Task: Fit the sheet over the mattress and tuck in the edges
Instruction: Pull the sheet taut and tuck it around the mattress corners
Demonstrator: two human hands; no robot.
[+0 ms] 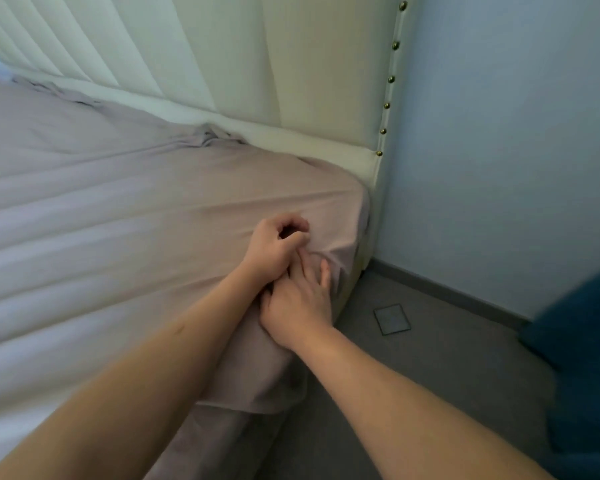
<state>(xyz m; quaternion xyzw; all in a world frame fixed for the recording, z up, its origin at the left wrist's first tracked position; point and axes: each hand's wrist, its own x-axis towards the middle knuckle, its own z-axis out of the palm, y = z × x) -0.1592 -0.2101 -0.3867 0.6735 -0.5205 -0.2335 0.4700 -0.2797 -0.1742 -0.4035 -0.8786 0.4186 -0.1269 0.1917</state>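
Premises: a bedroom in a home. Evidence: a bed with a mattress [66,306] covered by a mauve sheet [153,174], set against a tall cream padded headboard [291,74] with vertical channels and a row of brass studs [388,79] down its edge. The headboard stands close to a pale blue painted wall [516,150] with a grey skirting board [465,292]. Grey carpet [430,358] covers the floor beside the bed.

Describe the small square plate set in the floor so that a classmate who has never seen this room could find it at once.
Start at the cream padded headboard with brass studs down its edge, and drop to the grey floor beside the bed's corner. There, near the blue wall's skirting, lies a small square plate. It is the only dark-framed, flat panel set into the plain floor.
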